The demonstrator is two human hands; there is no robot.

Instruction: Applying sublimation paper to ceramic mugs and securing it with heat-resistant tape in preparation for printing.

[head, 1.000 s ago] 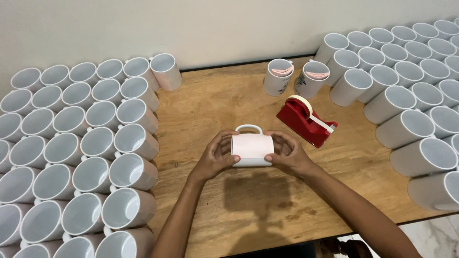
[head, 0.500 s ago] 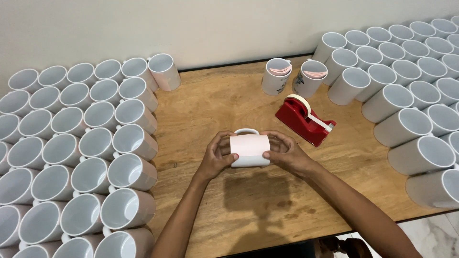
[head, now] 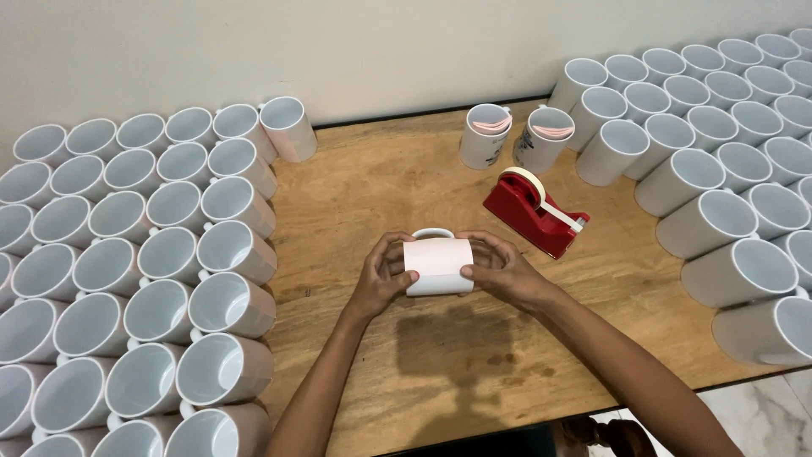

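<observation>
Carefully, I'd keep my left hand (head: 382,278) and right hand (head: 501,271) clasped on the ends of the paper-wrapped white mug (head: 437,267), just in front of the red tape dispenser (head: 535,211), pressing the sheet flat.

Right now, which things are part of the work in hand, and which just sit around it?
In hand: mug with a pale sheet round it, held on its side by left hand and right hand.

Around: red tape dispenser, two mugs holding sheets, mug rows left and right.
</observation>
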